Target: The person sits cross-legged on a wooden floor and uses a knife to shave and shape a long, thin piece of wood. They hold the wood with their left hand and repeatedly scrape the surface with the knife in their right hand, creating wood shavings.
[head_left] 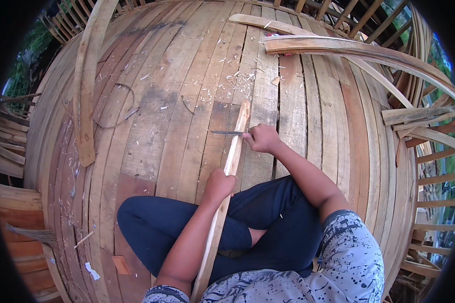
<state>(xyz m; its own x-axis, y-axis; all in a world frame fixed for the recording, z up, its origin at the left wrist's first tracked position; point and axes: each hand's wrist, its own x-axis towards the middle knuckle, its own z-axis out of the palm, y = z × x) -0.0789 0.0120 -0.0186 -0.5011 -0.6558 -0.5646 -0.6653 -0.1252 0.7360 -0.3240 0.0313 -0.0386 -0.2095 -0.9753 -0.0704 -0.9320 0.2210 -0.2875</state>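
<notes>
A long, narrow wooden strip (233, 157) runs from beside my body, over my crossed legs, out to the plank floor ahead. My left hand (220, 185) is wrapped around it near my knees. Farther along, my right hand (262, 138) is closed on a knife (225, 132), its handle hidden in the fist. The thin dark blade lies across the strip and points left, its tip past the strip's left edge. Pale wood shavings (230, 80) are scattered on the floor beyond the strip's far end.
A long board (88, 86) lies at the left. Curved planks (349, 47) lie at the far right, near stacked timber (419, 113). A broom-like bundle of bristles (33, 233) is at the left edge. A thin cord (131, 98) curls on the plank floor (151, 134).
</notes>
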